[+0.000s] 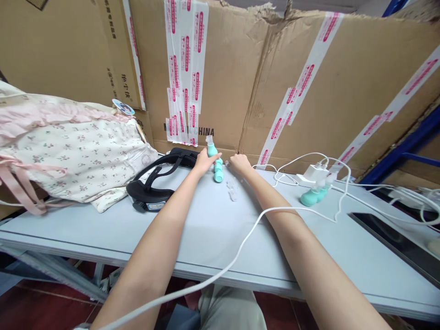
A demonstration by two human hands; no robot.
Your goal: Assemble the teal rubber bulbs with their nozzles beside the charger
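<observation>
Head view, only one here. The left hand (pixel 203 162) has its fingers wrapped round a teal bottle (pixel 212 150), pale tip pointing roughly to 12 o'clock. More teal pieces (pixel 218 175) sit right by that hand, at about its 4 o'clock. The right hand (pixel 241 163) is curled up near the table, with a tiny clear bit by its fingertips; can't tell if it's actually pinching it. At that hand's 7 o'clock there's some loose clear plastic (pixel 233 194) on the grey table (pixel 213 238). Black headgear (pixel 144 190) lies at the left hand's 8 o'clock, with a floral bag (pixel 79 142) out at 9. Over at the right hand's 4 o'clock: another teal cluster (pixel 311 197), just below a white charger (pixel 314 173).
</observation>
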